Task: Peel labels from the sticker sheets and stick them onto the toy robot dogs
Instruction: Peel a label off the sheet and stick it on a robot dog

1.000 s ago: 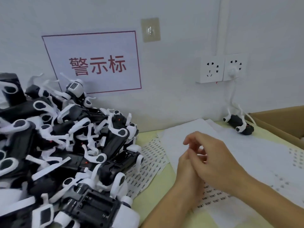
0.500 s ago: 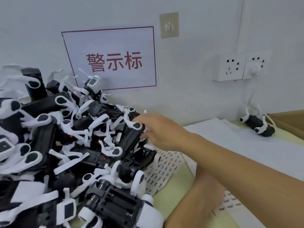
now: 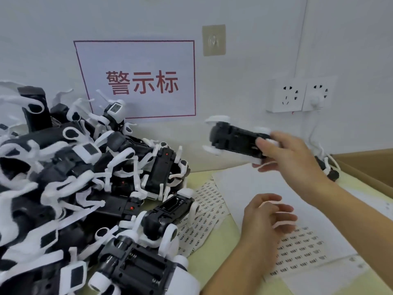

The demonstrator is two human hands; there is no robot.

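The right hand (image 3: 289,158) holds one black-and-white toy robot dog (image 3: 236,141) up in the air above the far part of the tabletop (image 3: 214,237), its fingers (image 3: 265,143) curled round the right end of the toy's body. The dog lies roughly level, its black underside turned toward the camera, white legs sticking out at both ends; it is blurred. The left hand (image 3: 265,220) hovers lower and nearer, over a sticker sheet (image 3: 297,250) printed with rows of small labels; its fingers are loosely bent and spread, and I cannot tell whether a label is on a fingertip. A second sticker sheet (image 3: 204,211) lies just left of it, partly under the nearest dogs. A big pile of toy robot dogs (image 3: 85,188) fills the left side of the tabletop, tangled on top of each other. One more dog (image 3: 327,169) lies far right, mostly hidden behind the right wrist, beside a cardboard box (image 3: 365,167). On the wall behind are a sign with red characters (image 3: 138,81) and a double power socket (image 3: 297,94) with a white plug in it.
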